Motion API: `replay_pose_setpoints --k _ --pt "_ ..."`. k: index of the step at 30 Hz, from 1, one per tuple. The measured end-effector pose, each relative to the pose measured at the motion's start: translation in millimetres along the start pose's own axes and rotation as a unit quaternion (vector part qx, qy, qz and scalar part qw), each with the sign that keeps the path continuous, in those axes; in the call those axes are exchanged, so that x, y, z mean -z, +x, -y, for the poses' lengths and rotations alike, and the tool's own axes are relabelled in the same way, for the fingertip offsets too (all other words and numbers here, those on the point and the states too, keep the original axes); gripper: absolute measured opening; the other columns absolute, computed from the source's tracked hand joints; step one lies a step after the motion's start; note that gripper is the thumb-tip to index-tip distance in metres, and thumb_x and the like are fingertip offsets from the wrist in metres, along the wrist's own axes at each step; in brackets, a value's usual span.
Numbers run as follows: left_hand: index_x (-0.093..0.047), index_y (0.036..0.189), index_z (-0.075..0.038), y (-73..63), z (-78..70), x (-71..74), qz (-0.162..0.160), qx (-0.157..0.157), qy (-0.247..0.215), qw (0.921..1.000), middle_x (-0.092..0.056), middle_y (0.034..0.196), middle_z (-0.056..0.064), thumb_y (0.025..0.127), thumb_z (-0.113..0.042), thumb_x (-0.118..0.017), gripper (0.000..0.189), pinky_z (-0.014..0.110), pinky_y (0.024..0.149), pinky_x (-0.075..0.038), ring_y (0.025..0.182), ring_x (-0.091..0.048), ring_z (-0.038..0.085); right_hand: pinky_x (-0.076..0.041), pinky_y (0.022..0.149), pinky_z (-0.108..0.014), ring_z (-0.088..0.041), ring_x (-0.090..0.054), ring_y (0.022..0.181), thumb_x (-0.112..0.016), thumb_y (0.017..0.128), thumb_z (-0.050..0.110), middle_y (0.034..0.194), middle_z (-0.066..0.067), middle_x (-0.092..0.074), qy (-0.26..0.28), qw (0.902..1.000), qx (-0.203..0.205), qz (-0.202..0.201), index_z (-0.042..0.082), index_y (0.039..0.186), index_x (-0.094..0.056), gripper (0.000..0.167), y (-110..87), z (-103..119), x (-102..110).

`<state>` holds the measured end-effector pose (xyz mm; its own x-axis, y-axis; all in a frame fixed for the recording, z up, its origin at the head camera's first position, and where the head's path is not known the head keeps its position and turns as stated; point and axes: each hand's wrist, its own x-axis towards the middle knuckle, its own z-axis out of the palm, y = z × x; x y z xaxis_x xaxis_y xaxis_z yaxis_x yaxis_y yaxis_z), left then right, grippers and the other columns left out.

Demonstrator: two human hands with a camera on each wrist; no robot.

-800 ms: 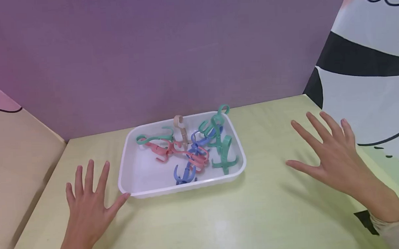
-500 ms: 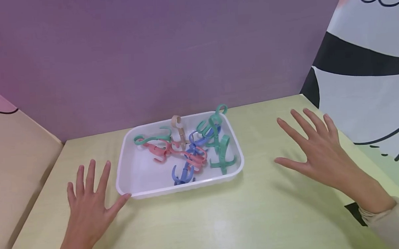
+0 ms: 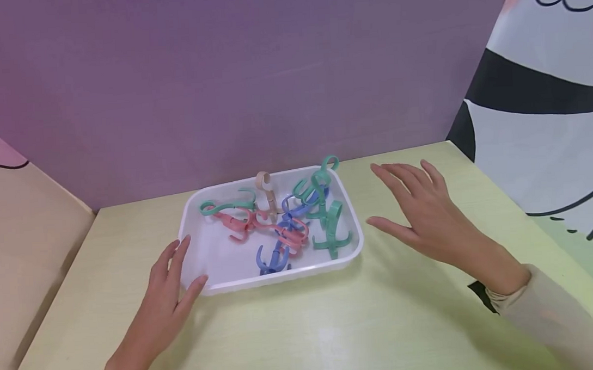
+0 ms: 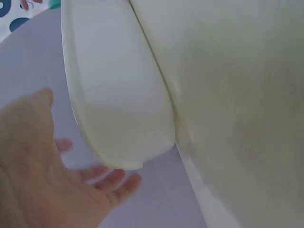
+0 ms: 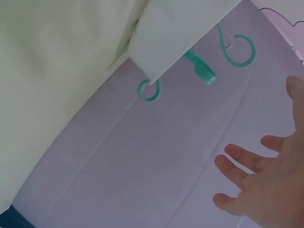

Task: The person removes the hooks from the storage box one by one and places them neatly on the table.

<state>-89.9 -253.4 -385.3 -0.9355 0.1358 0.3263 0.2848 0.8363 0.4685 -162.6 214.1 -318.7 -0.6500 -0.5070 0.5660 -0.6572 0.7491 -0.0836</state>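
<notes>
Two hands, one tray. White tray (image 3: pixel 215 258) sat on the desk (image 3: pixel 301 332) between the hands. Left hand (image 3: pixel 160 304) was at its left end, fingers fairly straight, thumb apart from them, fingertips over or against the rim; couldn't tell if they touched. Right hand (image 3: pixel 432 224) was raised just beyond the other end, fingers extended, thumb wide, a small gap between thumb tip and rim.

Claw hooks in the tray, counted from the head view: four green (image 3: pixel 331 235), three of them toward the right hand and one toward the left; two pink (image 3: pixel 293 238) in the middle and nearer the left hand; one beige (image 3: pixel 270 199) at the far rim; at least two blue (image 3: pixel 270 270), partly under the others, so exact blue count unclear. One green loop poked above the far rim on the right hand's side.

Left wrist view: mostly the tray's outer wall, its top end cut off, hooks hidden apart from a green sliver. Right wrist view: tray cut off too, three green bits past the rim, a pale curl behind one, hard to make out.

One sleeve (image 3: pixel 536 302) showed on the right arm, partly covering a black patch. Left forearm ran out of the head view.
</notes>
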Motion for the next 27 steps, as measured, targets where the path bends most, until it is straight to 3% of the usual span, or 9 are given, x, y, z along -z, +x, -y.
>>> replay_pose_setpoints --k 3,6,11,14,17,22,27 --pt "-0.01 0.161 -0.021 4.2 -1.4 0.8 -0.017 0.023 -0.035 0.999 -0.024 0.156 0.02 0.103 -0.034 -0.056 0.076 0.063 0.097 -0.044 0.131 -0.039 0.041 -0.013 0.117 -0.062 -0.033 -0.041 0.131 -0.069 0.09 0.041 0.143 -0.013 -0.047 0.011 0.9999 0.005 0.007 0.013 0.154 -0.034 0.078 10.6 8 -5" --pt "-0.013 0.161 -0.018 6.4 0.5 1.9 -0.031 0.047 -0.065 0.9963 -0.036 0.147 0.02 0.104 -0.032 -0.054 0.071 0.048 0.089 -0.054 0.116 -0.052 0.033 -0.02 0.114 -0.061 -0.033 -0.044 0.129 -0.068 0.092 0.04 0.141 -0.013 -0.049 0.024 0.9994 0.001 0.025 0.012 0.152 -0.038 0.072 20.6 15 -10" --pt "-0.036 0.152 -0.019 5.1 6.3 1.8 -0.04 0.098 -0.105 0.9889 -0.065 0.108 0.013 0.104 -0.03 -0.054 0.052 0.022 0.067 -0.053 0.085 -0.063 0.02 -0.035 0.108 -0.057 -0.033 -0.045 0.131 -0.066 0.096 0.04 0.142 -0.013 -0.05 0.051 0.9967 -0.024 0.059 0.013 0.15 -0.04 0.066 33.0 24 -17" --pt "-0.048 0.143 -0.02 3.3 8.6 1.0 -0.043 0.131 -0.143 0.98 -0.066 0.084 0.01 0.105 -0.029 -0.053 0.039 0.022 0.056 -0.048 0.066 -0.062 0.018 -0.041 0.105 -0.056 -0.034 -0.048 0.13 -0.066 0.097 0.037 0.141 -0.014 -0.051 0.057 0.9955 -0.03 0.069 0.011 0.149 -0.042 0.063 33.4 26 -23" --pt "-0.054 0.135 -0.017 2.6 9.3 -0.5 -0.033 0.141 -0.188 0.9714 -0.058 0.071 0.01 0.105 -0.025 -0.053 0.032 0.025 0.048 -0.044 0.055 -0.055 0.018 -0.046 0.101 -0.054 -0.034 -0.054 0.122 -0.066 0.097 0.031 0.134 -0.017 -0.056 0.054 0.9959 -0.013 0.072 0.006 0.144 -0.047 0.056 31.6 25 -30" --pt "-0.057 0.13 -0.01 1.5 10.4 -2.5 -0.022 0.136 -0.239 0.9612 -0.052 0.068 0.008 0.102 -0.014 -0.058 0.029 0.026 0.042 -0.04 0.048 -0.049 0.014 -0.054 0.089 -0.048 -0.031 -0.065 0.102 -0.067 0.097 0.024 0.113 -0.015 -0.067 0.055 0.9955 -0.006 0.077 0.003 0.131 -0.056 0.043 31.6 26 -37" --pt "-0.056 0.129 -0.004 -0.5 14.3 -0.4 -0.021 0.148 -0.29 0.9454 -0.054 0.062 0.005 0.101 -0.013 -0.061 0.03 0.025 0.04 -0.041 0.045 -0.048 0.013 -0.058 0.077 -0.041 -0.021 -0.067 0.084 -0.068 0.096 0.029 0.094 -0.006 -0.07 0.064 0.9916 -0.03 0.108 0.007 0.133 -0.055 0.045 32.5 29 -42"
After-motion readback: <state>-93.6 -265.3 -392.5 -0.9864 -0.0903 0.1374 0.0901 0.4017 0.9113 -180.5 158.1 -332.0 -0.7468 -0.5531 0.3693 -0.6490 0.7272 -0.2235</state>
